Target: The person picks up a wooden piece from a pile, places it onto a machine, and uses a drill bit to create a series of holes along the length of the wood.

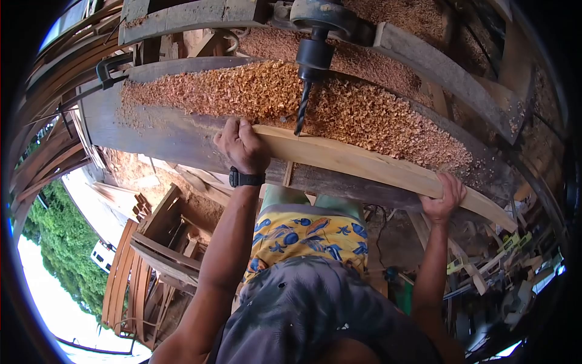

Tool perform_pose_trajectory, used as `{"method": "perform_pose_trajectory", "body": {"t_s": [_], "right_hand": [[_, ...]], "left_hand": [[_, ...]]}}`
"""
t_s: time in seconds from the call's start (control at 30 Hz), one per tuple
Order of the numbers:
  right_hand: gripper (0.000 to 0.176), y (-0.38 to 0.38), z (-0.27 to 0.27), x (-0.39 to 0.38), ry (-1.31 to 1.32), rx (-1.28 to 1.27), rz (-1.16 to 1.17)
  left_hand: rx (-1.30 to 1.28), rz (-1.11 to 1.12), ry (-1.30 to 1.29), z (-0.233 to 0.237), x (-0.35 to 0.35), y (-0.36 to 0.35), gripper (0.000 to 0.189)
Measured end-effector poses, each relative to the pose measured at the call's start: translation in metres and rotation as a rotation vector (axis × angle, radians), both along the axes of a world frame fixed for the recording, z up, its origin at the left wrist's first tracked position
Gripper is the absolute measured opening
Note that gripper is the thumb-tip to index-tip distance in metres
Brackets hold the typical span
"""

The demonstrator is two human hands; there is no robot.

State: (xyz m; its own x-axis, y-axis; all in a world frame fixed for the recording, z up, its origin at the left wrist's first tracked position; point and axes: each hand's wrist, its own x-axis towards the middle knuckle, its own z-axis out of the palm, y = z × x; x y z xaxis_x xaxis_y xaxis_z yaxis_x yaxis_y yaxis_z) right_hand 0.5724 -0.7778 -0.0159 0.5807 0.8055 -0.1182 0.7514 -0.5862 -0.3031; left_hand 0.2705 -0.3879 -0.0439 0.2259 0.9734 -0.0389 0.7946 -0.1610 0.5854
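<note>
My left hand (241,147), with a black watch on the wrist, grips the left end of a long pale wooden plank (364,164). Further right, my right hand (445,197) holds the same plank from its near edge. The plank lies across a dark, worn machine table (176,136). A spiral drill bit (301,112) hangs from a black chuck (314,57), and its tip meets the plank just right of my left hand.
A thick heap of orange wood shavings (339,103) covers the table behind the plank. A black clamp (109,70) sits at the table's left end. Stacks of curved wooden pieces (130,279) and scrap boards (485,261) lie below on both sides.
</note>
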Motion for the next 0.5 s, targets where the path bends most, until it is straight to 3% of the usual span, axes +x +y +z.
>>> {"method": "perform_pose_trajectory", "body": {"t_s": [0.5], "right_hand": [[0.065,0.0025,-0.0017,0.0023,-0.019,0.019,0.003]], "left_hand": [[-0.022,0.005,-0.045,0.0014,0.0039,0.0018,0.03]]}}
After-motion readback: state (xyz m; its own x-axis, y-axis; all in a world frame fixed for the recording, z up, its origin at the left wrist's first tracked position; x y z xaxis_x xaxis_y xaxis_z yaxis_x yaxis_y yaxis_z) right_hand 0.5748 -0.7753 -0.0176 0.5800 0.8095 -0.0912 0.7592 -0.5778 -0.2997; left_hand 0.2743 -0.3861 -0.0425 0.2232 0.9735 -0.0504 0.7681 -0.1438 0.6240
